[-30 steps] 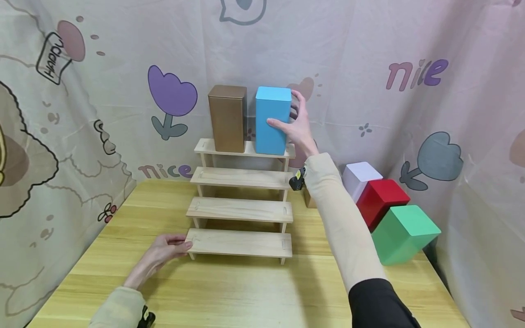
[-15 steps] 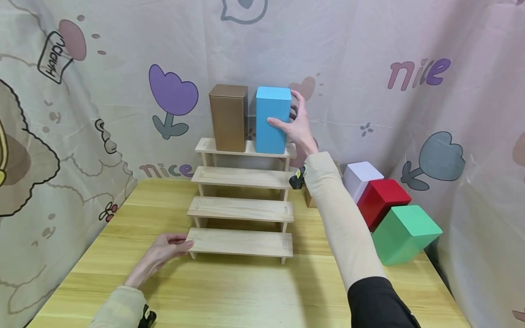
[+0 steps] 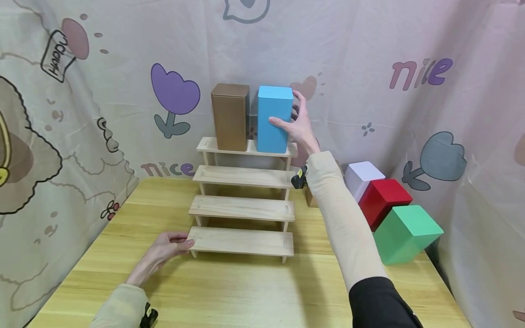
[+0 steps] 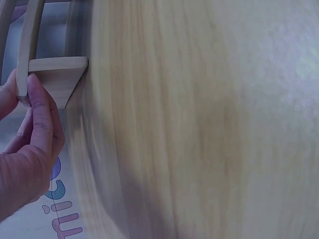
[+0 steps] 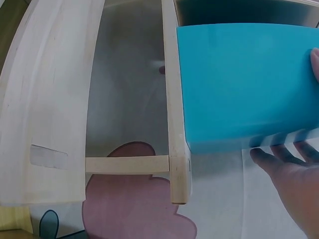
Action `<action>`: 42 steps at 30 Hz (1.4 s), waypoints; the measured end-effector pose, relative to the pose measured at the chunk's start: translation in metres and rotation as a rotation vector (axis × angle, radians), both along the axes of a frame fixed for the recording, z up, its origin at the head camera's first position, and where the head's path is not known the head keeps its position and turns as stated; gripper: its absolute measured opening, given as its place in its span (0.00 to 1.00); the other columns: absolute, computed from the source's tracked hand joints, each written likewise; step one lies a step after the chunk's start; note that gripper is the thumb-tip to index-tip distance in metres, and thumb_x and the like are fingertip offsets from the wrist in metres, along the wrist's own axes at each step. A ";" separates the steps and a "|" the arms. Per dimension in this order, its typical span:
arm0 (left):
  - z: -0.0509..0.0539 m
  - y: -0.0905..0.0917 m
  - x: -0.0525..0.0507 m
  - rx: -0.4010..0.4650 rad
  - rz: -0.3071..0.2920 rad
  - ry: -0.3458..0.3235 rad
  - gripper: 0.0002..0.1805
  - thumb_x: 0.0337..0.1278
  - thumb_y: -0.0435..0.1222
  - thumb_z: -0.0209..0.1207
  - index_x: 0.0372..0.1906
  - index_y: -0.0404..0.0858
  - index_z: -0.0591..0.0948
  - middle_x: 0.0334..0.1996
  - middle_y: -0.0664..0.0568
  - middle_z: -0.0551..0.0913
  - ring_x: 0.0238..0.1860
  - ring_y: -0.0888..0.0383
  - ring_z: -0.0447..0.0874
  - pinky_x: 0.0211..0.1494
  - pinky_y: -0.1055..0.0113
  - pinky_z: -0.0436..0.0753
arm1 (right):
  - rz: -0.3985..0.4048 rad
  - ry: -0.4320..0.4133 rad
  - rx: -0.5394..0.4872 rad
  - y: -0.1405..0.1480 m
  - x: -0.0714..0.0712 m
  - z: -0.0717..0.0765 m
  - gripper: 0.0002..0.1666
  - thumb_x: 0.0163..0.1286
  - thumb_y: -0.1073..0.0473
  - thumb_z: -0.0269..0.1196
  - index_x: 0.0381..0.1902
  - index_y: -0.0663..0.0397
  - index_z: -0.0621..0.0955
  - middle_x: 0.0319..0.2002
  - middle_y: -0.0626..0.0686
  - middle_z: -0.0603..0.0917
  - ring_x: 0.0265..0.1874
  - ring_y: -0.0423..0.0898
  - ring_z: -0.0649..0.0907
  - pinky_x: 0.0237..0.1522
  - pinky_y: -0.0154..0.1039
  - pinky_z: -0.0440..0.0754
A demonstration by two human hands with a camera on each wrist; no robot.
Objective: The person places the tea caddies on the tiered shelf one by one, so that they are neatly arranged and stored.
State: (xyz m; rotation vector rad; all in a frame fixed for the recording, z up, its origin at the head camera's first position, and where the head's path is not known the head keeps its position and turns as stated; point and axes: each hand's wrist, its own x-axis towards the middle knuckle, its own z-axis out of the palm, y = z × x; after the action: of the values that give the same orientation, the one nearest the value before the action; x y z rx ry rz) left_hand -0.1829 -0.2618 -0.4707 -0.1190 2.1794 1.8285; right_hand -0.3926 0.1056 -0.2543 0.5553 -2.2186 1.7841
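Observation:
A four-step wooden rack (image 3: pixel 242 207) stands on the table. On its top step, a brown box (image 3: pixel 230 119) is upright at the left and a blue box (image 3: pixel 275 120) upright at the right, with a narrow gap between them. My right hand (image 3: pixel 301 125) holds the blue box from its right side, thumb across the front face and fingers behind. In the right wrist view the blue box (image 5: pixel 249 87) has its base against the top step. My left hand (image 3: pixel 166 248) pinches the left end of the lowest step; the left wrist view shows thumb and fingers (image 4: pixel 42 114) on that board.
White (image 3: pixel 361 176), red (image 3: pixel 383 200) and green (image 3: pixel 406 234) boxes stand in a row at the table's right side. Part of another brown box (image 3: pixel 311 198) shows behind my right forearm. A printed cloth (image 3: pixel 344 50) hangs behind the table (image 3: pixel 229 291).
The view has shifted very slightly. Both hands keep their places on the blue box and the rack's lowest step, and the boxes stand as before.

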 end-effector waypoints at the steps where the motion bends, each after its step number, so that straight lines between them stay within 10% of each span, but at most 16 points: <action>1: 0.000 0.000 0.000 -0.003 -0.007 0.005 0.35 0.66 0.29 0.61 0.66 0.10 0.59 0.43 0.47 0.85 0.39 0.65 0.85 0.49 0.70 0.90 | 0.001 -0.002 -0.001 0.000 0.000 0.000 0.58 0.61 0.56 0.73 0.78 0.31 0.49 0.75 0.59 0.61 0.74 0.59 0.66 0.75 0.63 0.69; 17: -0.001 0.001 -0.001 0.010 -0.007 0.004 0.35 0.66 0.29 0.61 0.66 0.10 0.59 0.43 0.48 0.85 0.39 0.65 0.85 0.49 0.70 0.90 | 0.038 0.016 0.016 0.004 0.008 -0.003 0.60 0.64 0.56 0.70 0.81 0.38 0.44 0.81 0.52 0.50 0.80 0.54 0.57 0.80 0.57 0.62; 25: -0.002 0.000 -0.001 0.003 -0.006 0.010 0.35 0.65 0.29 0.62 0.66 0.10 0.60 0.43 0.47 0.85 0.38 0.64 0.86 0.48 0.71 0.90 | 0.042 -0.031 0.061 0.022 0.056 -0.003 0.61 0.66 0.60 0.68 0.81 0.48 0.40 0.82 0.59 0.42 0.81 0.60 0.50 0.82 0.59 0.55; 42: -0.002 0.000 -0.001 -0.015 -0.005 0.015 0.34 0.65 0.29 0.63 0.64 0.11 0.62 0.43 0.45 0.84 0.38 0.63 0.85 0.46 0.71 0.90 | -0.030 -0.031 0.220 0.121 0.106 -0.051 0.57 0.66 0.58 0.70 0.79 0.39 0.45 0.81 0.54 0.48 0.79 0.60 0.55 0.79 0.68 0.57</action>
State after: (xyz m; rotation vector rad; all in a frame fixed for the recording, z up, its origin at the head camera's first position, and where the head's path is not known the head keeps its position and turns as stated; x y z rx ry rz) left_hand -0.1835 -0.2620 -0.4728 -0.1032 2.2021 1.8161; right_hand -0.2861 0.2268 -0.3056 0.5363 -2.4486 1.5541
